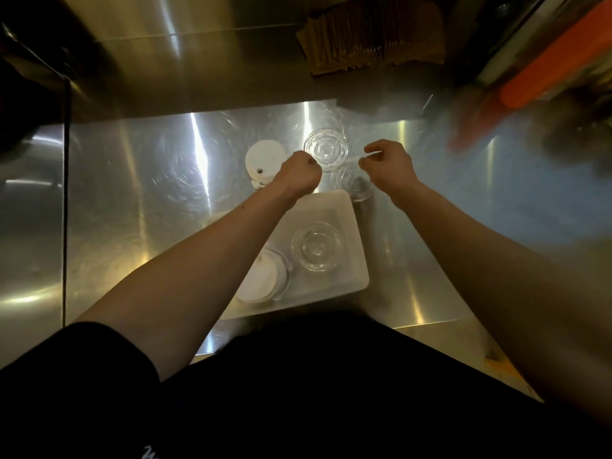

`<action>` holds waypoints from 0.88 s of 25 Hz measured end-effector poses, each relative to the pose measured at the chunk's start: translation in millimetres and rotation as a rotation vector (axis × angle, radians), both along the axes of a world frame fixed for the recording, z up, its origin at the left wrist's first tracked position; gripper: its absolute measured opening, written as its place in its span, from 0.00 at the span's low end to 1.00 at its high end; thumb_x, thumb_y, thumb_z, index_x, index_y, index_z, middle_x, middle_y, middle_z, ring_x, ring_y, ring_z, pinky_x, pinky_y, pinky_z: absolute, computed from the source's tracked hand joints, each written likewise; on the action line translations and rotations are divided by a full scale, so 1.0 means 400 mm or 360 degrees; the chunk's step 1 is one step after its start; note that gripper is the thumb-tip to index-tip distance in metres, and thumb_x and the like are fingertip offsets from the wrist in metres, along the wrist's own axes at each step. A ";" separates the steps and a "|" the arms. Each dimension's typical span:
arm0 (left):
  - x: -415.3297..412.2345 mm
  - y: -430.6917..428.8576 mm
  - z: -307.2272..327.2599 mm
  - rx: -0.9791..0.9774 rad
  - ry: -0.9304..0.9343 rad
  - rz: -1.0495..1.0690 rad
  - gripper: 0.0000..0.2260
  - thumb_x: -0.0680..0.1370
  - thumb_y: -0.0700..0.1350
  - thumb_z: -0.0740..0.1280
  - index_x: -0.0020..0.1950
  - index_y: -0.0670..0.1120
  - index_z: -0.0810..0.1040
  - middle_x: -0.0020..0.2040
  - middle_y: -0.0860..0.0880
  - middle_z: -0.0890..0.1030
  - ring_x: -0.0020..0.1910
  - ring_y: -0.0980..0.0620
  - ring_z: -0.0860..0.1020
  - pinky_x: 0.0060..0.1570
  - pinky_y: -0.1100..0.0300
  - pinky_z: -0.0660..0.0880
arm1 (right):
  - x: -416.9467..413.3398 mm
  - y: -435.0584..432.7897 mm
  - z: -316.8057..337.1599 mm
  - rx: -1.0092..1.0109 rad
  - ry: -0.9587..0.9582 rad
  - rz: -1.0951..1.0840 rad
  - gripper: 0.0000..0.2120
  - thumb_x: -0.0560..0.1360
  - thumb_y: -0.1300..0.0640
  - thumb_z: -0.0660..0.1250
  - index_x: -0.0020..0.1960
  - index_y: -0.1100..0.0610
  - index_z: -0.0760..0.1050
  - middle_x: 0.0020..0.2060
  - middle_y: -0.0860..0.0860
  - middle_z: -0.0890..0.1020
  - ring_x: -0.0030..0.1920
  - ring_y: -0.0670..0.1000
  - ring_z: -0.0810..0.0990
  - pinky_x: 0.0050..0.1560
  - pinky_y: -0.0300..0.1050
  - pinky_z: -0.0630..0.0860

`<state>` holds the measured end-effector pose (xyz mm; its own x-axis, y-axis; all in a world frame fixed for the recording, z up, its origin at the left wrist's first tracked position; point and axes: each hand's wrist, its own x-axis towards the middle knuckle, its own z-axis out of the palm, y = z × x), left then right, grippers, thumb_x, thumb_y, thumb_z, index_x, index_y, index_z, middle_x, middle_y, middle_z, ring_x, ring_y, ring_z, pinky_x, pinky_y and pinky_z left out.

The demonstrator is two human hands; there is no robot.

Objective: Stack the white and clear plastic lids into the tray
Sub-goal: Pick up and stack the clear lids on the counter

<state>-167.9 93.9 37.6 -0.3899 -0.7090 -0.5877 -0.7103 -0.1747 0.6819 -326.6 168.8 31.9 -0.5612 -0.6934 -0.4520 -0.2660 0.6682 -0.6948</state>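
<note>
A white tray point(352, 226) sits on the steel counter near me, holding a stack of clear lids point(316, 246) and a white lid stack point(261, 279) partly under my left forearm. Beyond the tray lie a white lid point(265, 155), a clear lid stack point(326, 149) and another clear lid point(351, 182). My left hand point(299, 173) is closed at the near-left edge of the far clear stack; whether it grips a lid is hidden. My right hand point(385, 164) hovers to the right of that stack, fingers curled, pinching something thin and clear.
The steel counter point(149, 193) stretches left and right of the tray. A pile of brown paper bags point(371, 38) rests on the shelf behind. Blurred orange items point(546, 67) stand at the far right. A dark cable point(66, 193) runs down the left side.
</note>
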 end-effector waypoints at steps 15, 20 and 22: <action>-0.128 -0.017 -0.046 0.0333 -0.0074 0.0003 0.04 0.69 0.35 0.58 0.36 0.43 0.67 0.32 0.45 0.67 0.29 0.49 0.69 0.35 0.56 0.66 | -0.056 0.056 -0.106 0.0069 -0.0105 -0.0099 0.22 0.73 0.63 0.67 0.68 0.59 0.72 0.61 0.59 0.79 0.59 0.57 0.80 0.61 0.54 0.78; -0.129 -0.019 -0.053 0.0344 -0.0012 0.0029 0.07 0.72 0.31 0.62 0.39 0.42 0.69 0.33 0.43 0.67 0.30 0.49 0.70 0.32 0.57 0.68 | -0.060 0.061 -0.125 0.0070 -0.0223 -0.0298 0.20 0.71 0.61 0.67 0.63 0.58 0.75 0.55 0.59 0.82 0.48 0.57 0.82 0.52 0.55 0.81; -0.129 -0.021 -0.056 0.0328 0.0036 0.0044 0.07 0.72 0.30 0.64 0.41 0.42 0.73 0.37 0.41 0.71 0.29 0.48 0.73 0.32 0.57 0.72 | -0.060 0.068 -0.122 0.0052 -0.0217 -0.0339 0.19 0.71 0.62 0.67 0.62 0.59 0.76 0.53 0.58 0.83 0.46 0.57 0.83 0.47 0.53 0.82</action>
